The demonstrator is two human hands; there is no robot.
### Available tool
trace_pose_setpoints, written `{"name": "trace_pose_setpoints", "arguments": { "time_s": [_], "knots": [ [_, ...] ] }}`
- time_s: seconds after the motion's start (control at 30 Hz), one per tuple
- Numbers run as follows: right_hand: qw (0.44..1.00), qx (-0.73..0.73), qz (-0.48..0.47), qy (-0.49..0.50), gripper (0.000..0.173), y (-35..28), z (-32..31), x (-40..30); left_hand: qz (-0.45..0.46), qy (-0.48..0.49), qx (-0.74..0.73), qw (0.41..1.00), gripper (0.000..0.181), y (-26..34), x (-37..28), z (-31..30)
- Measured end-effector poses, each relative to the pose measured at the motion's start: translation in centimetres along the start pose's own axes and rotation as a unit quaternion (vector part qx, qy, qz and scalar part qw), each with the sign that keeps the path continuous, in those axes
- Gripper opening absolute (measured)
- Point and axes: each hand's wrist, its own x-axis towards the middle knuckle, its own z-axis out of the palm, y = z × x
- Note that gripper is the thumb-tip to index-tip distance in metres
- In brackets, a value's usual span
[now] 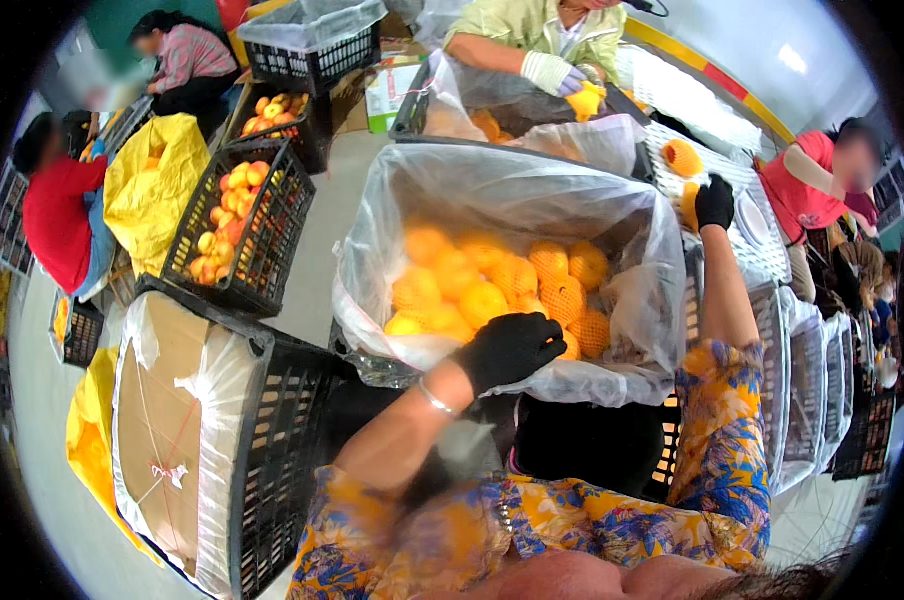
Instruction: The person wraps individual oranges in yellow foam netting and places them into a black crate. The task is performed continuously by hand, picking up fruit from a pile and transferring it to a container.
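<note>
My left hand [513, 351], in a black glove, is over the near edge of a plastic-lined crate [527, 169]; its fingers are bent above the fruit, and what lies under them is hidden. Inside the crate are many round orange-coloured fruits [483, 303], several in orange foam nets [561, 298]. To the right, my right hand [714, 204], gloved in black too, is at a fruit in an orange foam net [690, 206] on a white foam-covered surface [665, 154]. Another netted fruit [683, 158] lies just beyond it.
Across from me a person in gloves [553, 73] handles an orange foam net over another lined crate. Crates of peach-like fruit [227, 217] and a yellow sack [155, 187] stand left. A tied, covered crate [174, 420] is near left. Lined crates [797, 390] stand right. Other people sit around.
</note>
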Motion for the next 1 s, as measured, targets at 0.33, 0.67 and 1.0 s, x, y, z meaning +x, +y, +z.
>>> {"name": "trace_pose_setpoints", "arguments": {
  "time_s": [0.33, 0.67, 1.0],
  "knots": [
    [0.728, 0.291, -0.451, -0.427, 0.041, -30.2, -4.3, -17.1, -0.012, -0.027, -0.023, 0.999, 0.028, 0.6, 1.2, 0.2],
    [0.737, 0.317, -0.18, -0.568, 0.067, -39.9, 9.5, -19.9, -0.059, -0.058, -0.051, 0.995, 0.027, 0.3, 1.1, 0.8],
    [0.844, 0.212, -0.287, -0.401, 0.079, -40.6, 8.6, -22.7, -0.058, -0.033, -0.081, 0.994, 0.031, -0.5, 1.2, 2.3]
  ]
}}
